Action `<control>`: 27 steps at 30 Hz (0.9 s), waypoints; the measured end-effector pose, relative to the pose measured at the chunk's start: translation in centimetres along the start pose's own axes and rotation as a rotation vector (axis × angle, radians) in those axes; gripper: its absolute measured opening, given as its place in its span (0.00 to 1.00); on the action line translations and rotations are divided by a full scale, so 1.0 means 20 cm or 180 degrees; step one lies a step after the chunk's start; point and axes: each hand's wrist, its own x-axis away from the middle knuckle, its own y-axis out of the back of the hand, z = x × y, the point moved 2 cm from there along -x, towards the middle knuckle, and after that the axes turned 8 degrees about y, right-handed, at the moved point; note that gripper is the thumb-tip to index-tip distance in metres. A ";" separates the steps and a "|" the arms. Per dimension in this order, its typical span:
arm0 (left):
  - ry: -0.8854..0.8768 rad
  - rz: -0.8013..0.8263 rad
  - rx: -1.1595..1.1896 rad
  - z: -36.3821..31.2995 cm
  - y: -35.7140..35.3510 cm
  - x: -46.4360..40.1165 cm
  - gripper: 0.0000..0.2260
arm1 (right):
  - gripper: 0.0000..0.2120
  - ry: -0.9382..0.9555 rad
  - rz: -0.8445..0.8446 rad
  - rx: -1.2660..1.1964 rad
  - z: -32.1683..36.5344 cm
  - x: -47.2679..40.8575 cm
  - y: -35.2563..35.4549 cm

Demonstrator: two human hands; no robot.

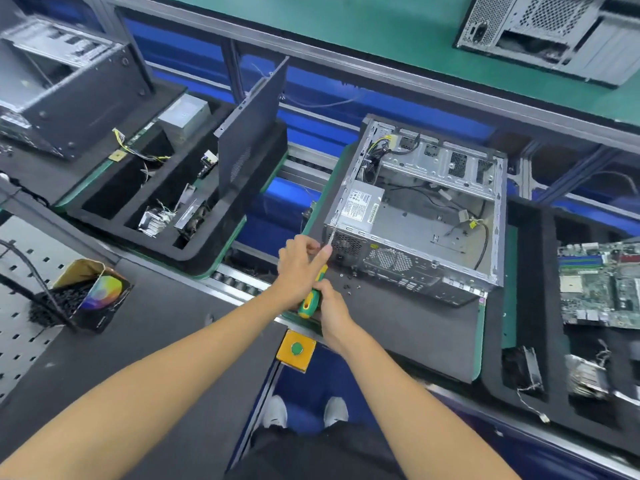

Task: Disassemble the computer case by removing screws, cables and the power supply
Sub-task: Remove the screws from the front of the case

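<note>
My right grip curls round the green-and-yellow screwdriver handle; my left grip pinches its shaft near the tip, at the near-left corner of the open computer case on the bench, beside the power supply.

Computer case open-side up on mat, centre of tabletop. Power supply inside case, near-left corner. Loose screws on mat just before case. Screwdriver held by both hands, tip at case's near-left corner. Side panel upright in tray left of case. Motherboard in tray right of case. Second case behind, far right.
</note>
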 end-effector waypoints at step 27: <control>0.1616 0.0882 0.2464 0.18 0.06 0.43 0.14 | 0.11 -0.0169 -0.0299 -0.1125 0.04 -0.03 -0.07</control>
